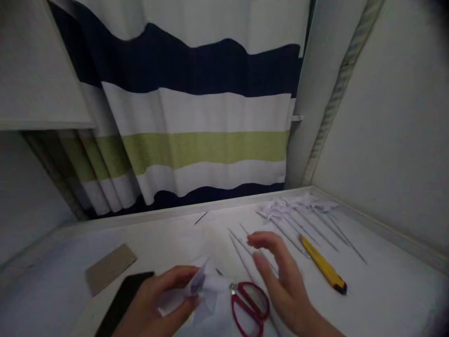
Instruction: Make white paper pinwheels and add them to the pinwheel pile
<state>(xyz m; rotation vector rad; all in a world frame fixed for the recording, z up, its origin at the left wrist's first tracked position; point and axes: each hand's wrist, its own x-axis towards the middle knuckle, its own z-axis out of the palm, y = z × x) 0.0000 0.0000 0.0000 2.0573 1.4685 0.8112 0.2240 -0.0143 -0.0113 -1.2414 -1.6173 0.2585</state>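
Between the thumb and fingers of my left hand (164,297) is a folded piece of white paper (205,285), its layers standing up in a loose roll. My right hand (282,281) hovers to the right of it with thumb and fingers apart and nothing between them. Red-handled scissors (250,306) lie on the table between my hands, their blades mostly hidden by paper. Thin white sticks (242,255) lie just beyond my right hand, which partly covers them.
A yellow utility knife (324,264) lies at the right. Behind it are several sticks topped with white paper flowers (280,208). At the left lie a brown card (110,269) and a black flat object (126,299). A striped curtain (210,112) hangs behind the table.
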